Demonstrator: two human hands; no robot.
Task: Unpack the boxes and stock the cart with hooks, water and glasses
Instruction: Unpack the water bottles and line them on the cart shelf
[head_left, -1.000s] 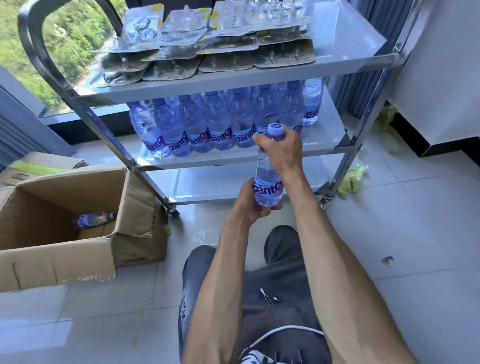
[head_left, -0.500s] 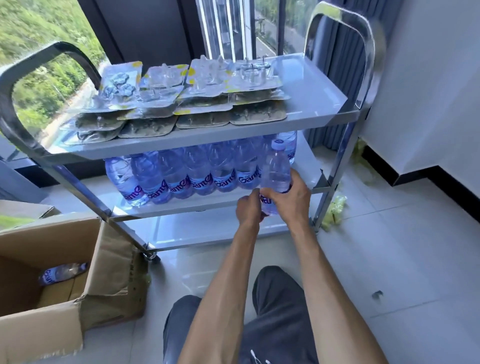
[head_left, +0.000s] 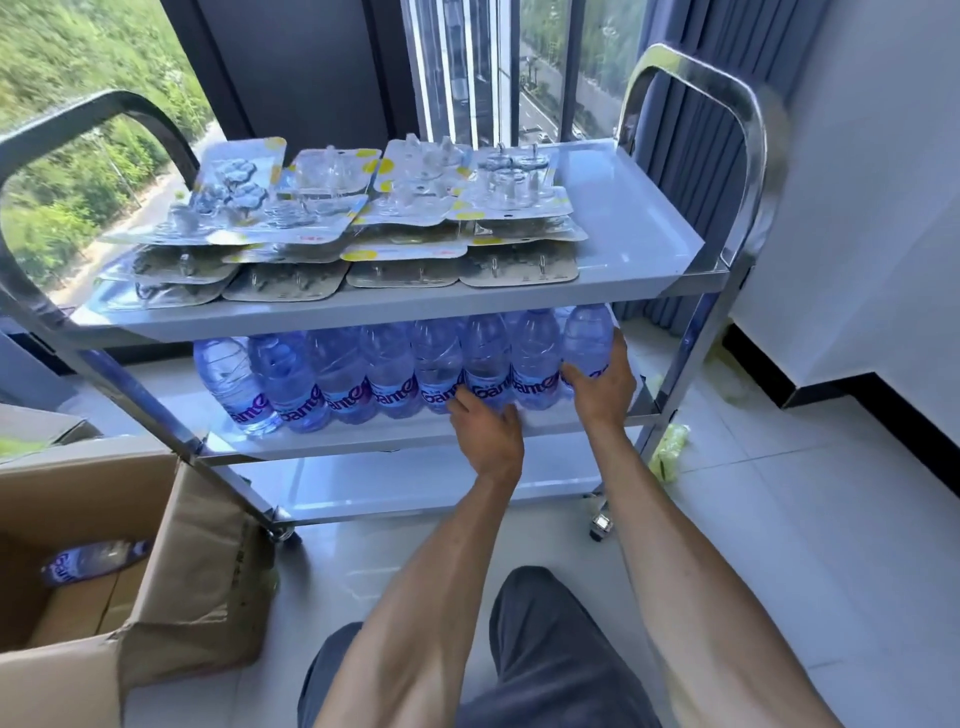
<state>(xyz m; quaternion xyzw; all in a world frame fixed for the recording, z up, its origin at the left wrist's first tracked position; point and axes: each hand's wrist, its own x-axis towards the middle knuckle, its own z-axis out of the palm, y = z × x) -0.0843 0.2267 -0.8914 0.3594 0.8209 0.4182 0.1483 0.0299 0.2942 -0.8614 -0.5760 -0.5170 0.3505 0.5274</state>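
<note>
Clear plastic water bottles (head_left: 395, 374) stand in a row on the steel cart's middle shelf (head_left: 582, 418), right hand (head_left: 602, 387) gripping the end bottle (head_left: 587, 343), left hand (head_left: 488, 434) spread against its neighbours.

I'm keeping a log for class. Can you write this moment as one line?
stocking water | right hand on end bottle | left hand against row | middle shelf

— What lies under it all?
— A pale tiled floor (head_left: 779, 545), glossy, with thin grout lines.
— And off to the right?
— A white wall (head_left: 872, 208) with a black skirting strip (head_left: 857, 410) at its foot, and a grey-blue curtain (head_left: 691, 130) beside it.
— Beyond?
— A tall window (head_left: 535, 67) with dark frames; daylight, green trees (head_left: 67, 104) and a road outside.
</note>
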